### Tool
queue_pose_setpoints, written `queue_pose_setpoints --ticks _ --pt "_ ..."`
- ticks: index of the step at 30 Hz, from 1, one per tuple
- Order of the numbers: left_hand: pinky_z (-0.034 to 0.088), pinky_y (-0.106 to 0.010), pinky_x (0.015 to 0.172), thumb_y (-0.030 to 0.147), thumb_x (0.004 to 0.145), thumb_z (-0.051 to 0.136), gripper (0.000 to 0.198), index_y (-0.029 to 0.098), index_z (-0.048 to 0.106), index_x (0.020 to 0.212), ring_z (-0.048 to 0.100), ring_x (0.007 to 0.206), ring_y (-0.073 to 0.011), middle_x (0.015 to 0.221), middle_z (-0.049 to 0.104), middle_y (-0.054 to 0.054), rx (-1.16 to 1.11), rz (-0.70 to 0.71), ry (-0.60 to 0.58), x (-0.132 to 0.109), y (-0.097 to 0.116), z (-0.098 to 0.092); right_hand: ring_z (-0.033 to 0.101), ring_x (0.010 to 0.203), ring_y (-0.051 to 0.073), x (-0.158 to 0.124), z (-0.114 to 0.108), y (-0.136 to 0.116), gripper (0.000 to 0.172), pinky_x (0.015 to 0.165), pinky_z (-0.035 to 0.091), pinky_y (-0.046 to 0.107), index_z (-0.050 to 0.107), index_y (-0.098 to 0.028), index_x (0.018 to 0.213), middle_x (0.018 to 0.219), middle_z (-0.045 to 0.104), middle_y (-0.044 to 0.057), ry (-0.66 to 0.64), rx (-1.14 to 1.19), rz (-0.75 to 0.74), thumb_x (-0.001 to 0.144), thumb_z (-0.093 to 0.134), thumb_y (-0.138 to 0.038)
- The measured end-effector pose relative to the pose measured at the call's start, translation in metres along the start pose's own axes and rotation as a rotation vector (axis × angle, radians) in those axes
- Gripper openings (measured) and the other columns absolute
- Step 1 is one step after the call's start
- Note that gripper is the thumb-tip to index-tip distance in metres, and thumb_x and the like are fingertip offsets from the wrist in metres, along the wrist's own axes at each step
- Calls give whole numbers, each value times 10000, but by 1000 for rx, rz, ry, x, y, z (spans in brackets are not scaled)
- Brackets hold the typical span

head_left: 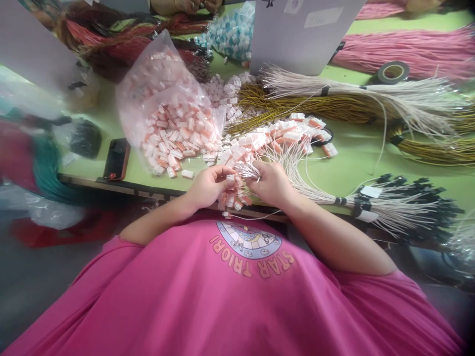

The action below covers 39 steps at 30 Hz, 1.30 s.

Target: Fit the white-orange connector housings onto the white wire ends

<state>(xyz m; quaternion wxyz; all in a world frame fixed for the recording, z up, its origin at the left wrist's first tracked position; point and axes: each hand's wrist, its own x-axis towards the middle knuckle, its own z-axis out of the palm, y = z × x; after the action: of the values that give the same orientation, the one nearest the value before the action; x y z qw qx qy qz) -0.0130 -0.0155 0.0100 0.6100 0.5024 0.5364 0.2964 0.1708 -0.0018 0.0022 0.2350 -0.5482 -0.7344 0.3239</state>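
Observation:
My left hand (211,186) is closed at the table's front edge, pinching a small white connector housing (230,177) between thumb and fingertips. Beside it, my right hand (272,184) grips a bundle of white wires whose bare metal ends (248,171) point toward the left hand. From there the white wires (315,194) run right to a black-taped tie and a cluster of black connectors (419,207). Orange-and-white connectors (285,132) are heaped just beyond both hands, and several hang below the fingers at the edge.
An open plastic bag (163,74) spills orange-and-white connectors at centre left. A phone (117,159) lies by the front edge. Yellow-brown wires (311,108), pink wires (408,52) and a tape roll (392,72) lie right. Behind a grey panel (300,34), another person's hands (185,6) show.

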Motion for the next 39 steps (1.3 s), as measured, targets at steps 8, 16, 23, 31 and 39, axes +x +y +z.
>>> queue_pose_setpoints --ticks 8,16,23,31,39 --pt "506 -207 514 246 737 721 215 127 604 873 627 576 -108 727 663 -21 -55 17 -70 2 -1 8 448 562 100 -1 0 -2 42 551 325 245 520 -173 627 570 506 -15 -46 71 -28 669 525 -180" --pt "486 -195 419 221 741 716 199 144 598 881 622 495 -111 671 649 1 -91 -21 -74 1 -2 10 470 570 99 -2 -1 -1 53 543 339 246 562 -165 638 570 532 -18 -88 152 -11 686 540 -157" --pt "534 -233 516 199 751 698 154 138 638 880 682 630 -157 721 684 -30 30 78 -45 4 -9 9 487 591 105 0 1 -1 79 561 357 253 590 -153 658 590 551 -11 -114 203 20 707 540 -190" --pt "535 -243 587 269 768 690 195 136 674 909 665 678 -146 785 708 -46 216 182 -9 7 -13 1 458 593 102 1 -2 0 102 555 340 254 532 -165 606 589 523 -14 -130 230 -32 704 528 -193" --pt "531 -281 743 270 820 647 209 165 697 994 656 820 -156 943 711 -64 526 435 -43 2 -6 -13 464 580 101 2 -9 8 160 578 373 269 597 -160 639 595 533 -23 -209 328 -10 750 586 -275"
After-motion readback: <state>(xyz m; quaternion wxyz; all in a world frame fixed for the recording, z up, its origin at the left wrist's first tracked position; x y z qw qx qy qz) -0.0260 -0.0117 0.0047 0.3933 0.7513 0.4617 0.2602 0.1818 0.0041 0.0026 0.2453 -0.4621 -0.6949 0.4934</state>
